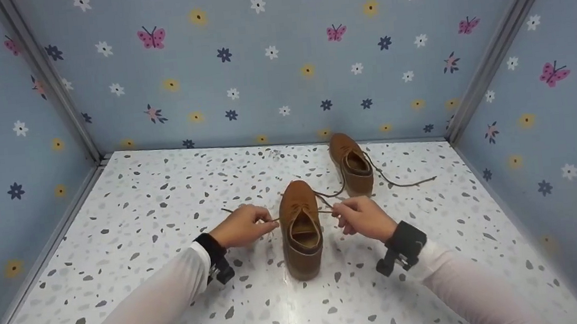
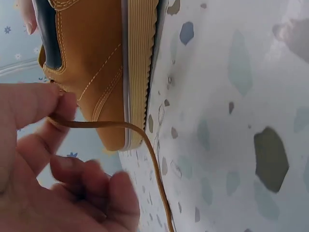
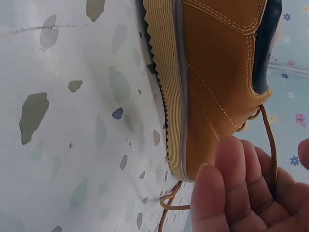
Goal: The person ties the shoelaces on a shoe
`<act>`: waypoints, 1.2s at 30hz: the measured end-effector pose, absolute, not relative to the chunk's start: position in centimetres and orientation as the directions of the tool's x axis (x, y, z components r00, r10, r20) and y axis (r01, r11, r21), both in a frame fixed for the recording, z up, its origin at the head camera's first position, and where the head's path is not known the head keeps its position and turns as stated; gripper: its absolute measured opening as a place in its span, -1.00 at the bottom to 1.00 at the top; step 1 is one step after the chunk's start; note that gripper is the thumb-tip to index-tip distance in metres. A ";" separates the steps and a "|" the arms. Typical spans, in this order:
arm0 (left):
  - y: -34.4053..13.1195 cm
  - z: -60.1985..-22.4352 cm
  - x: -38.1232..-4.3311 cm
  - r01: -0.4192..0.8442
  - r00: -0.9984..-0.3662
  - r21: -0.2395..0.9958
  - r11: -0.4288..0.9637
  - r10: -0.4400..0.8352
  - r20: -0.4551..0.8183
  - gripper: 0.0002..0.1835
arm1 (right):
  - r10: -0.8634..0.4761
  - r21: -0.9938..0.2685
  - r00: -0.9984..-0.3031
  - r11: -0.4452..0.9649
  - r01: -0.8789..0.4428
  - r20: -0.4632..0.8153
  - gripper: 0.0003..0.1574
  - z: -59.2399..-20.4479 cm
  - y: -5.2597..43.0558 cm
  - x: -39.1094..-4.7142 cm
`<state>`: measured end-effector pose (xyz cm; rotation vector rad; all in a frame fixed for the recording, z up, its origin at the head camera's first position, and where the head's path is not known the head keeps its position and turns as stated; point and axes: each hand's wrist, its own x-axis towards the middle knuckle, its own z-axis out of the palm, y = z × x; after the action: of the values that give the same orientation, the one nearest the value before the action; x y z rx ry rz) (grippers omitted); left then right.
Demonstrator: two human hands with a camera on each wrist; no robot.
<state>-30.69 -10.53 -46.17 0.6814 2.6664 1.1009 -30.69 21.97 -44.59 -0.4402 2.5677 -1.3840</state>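
A brown lace-up shoe (image 1: 296, 195) stands upright on the speckled surface, toe pointing away from me. To its left, my left hand (image 1: 244, 227) pinches one end of the shoelace (image 2: 108, 124) between thumb and forefinger; the loose tail trails down to the surface. On the other side my right hand (image 1: 365, 219) holds the opposite lace end (image 3: 270, 137), which runs from the eyelets in among its curled fingers. Both lace ends stretch out sideways from the shoe's opening, close over its sides. In the right wrist view most of the thumb is out of frame.
A second brown shoe (image 1: 343, 149) stands behind to the right, near the back wall (image 1: 265, 32), its loose lace (image 1: 407, 184) spread on the white speckled surface (image 1: 164, 195). Flower-patterned panels close off the left and right sides, with grey metal posts (image 1: 51, 84) at the corners.
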 end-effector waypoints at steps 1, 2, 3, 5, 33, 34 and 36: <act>-10.6 -46.1 -30.7 0.331 -0.895 0.686 0.648 0.446 0.010 -0.77 | -0.330 -0.837 -0.944 0.521 -0.169 -0.015 -0.51 -44.6 22.0 -30.7; -10.7 -46.1 -30.8 0.316 -0.907 0.673 0.669 0.421 0.007 -0.78 | -0.312 -0.835 -0.950 0.524 -0.167 -0.006 -0.54 -44.7 22.1 -30.8; -10.8 -46.1 -30.9 0.298 -0.917 0.668 0.682 0.400 0.002 -0.79 | -0.293 -0.833 -0.956 0.529 -0.164 0.002 -0.58 -44.8 22.1 -30.8; -10.9 -46.0 -30.9 0.257 -0.929 0.682 0.685 0.369 -0.020 -0.80 | -0.255 -0.830 -0.967 0.536 -0.153 0.013 -0.64 -44.9 22.2 -30.9; -8.8 -45.2 -32.8 0.076 -0.996 0.913 0.400 0.079 0.048 -0.69 | 0.004 -0.966 -0.983 0.185 0.181 -0.183 -0.38 -45.9 21.6 -34.1; -8.8 -45.1 -32.9 0.063 -0.997 0.916 0.395 0.073 0.037 -0.69 | 0.000 -0.963 -0.980 0.186 0.194 -0.198 -0.32 -45.9 21.6 -34.2; -8.8 -45.1 -32.9 0.048 -0.998 0.918 0.394 0.064 0.025 -0.70 | -0.009 -0.956 -0.974 0.196 0.219 -0.225 -0.28 -45.9 21.6 -34.3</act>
<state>-32.91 -8.81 -45.09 0.1048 2.6110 1.7178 -34.28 21.59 -45.91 0.2032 2.2828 -1.8734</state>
